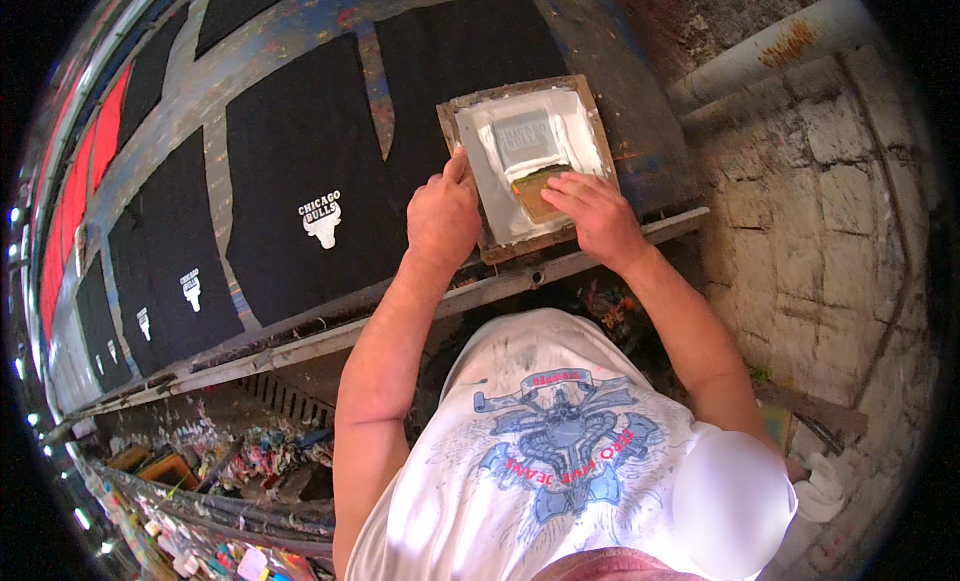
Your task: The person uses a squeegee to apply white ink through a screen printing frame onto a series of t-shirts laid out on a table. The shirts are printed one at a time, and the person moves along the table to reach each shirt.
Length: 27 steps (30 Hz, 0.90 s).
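A wooden-framed printing screen lies over a black fabric piece. White ink is smeared thickly across its mesh, around a grey stencil area. My right hand grips a squeegee with a tan handle, its blade edge against the inked mesh near the middle. At the frame's left side, my left hand is closed on the wooden edge, one finger lying along it. The underside of the screen is hidden.
Several black fabric pieces with white bull-head prints run along the paint-spotted table to the left; red pieces lie farther off. A metal rail edges the table's near side. Right stands a block wall with a rusty pipe.
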Each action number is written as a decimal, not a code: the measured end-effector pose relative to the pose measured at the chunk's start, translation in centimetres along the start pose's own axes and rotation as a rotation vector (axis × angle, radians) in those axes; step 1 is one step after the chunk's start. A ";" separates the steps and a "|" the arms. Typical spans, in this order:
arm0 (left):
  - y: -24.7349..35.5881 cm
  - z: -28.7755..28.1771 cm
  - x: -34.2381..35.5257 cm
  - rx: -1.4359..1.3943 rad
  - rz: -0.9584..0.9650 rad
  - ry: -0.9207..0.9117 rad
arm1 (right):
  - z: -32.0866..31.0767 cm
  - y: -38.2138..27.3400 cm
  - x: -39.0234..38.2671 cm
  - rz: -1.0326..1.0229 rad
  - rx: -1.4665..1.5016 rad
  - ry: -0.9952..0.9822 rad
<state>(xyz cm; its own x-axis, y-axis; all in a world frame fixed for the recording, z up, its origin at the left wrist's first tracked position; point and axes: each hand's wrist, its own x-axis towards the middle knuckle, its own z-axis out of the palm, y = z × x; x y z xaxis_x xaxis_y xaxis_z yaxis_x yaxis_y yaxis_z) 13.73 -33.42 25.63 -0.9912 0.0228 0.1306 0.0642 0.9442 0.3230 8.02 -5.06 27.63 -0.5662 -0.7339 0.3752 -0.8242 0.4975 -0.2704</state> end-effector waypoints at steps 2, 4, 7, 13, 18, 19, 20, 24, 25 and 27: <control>0.2 -0.1 -0.1 0.014 0.014 0.016 | 0.5 1.3 1.7 -0.011 0.008 0.011; 0.5 -0.2 -0.2 0.033 0.007 0.014 | 0.9 2.4 3.6 -0.012 0.022 0.025; 1.3 -0.4 -0.3 0.011 -0.068 -0.030 | 0.6 4.1 6.6 -0.019 0.075 -0.015; 2.1 -1.2 0.0 0.011 -0.083 0.008 | -0.5 6.7 11.2 -0.046 0.116 -0.009; 3.4 -1.1 0.2 0.038 -0.136 0.033 | -0.6 7.6 10.6 -0.122 0.146 -0.081; 3.6 -1.2 0.1 0.039 -0.138 0.070 | -0.5 7.4 9.9 -0.161 0.133 -0.086; 3.8 -1.3 0.0 0.046 -0.166 0.036 | -0.3 6.9 8.9 -0.192 0.121 -0.090; 3.8 -1.5 0.2 0.055 -0.181 0.039 | -0.7 4.9 4.8 -0.239 0.117 -0.088; 3.8 -1.5 0.2 0.058 -0.172 0.065 | -1.0 4.4 3.9 -0.240 0.131 -0.097; 3.8 -1.4 0.1 0.059 -0.189 0.050 | -1.8 3.2 2.3 -0.239 0.163 -0.108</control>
<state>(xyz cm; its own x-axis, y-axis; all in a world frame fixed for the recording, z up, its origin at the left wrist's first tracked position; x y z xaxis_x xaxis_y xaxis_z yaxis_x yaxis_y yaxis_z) 14.02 -30.26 28.22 -0.9779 -0.1715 0.1200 -0.1305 0.9479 0.2907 4.09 -4.29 29.24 -0.3447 -0.8706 0.3511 -0.9161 0.2305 -0.3280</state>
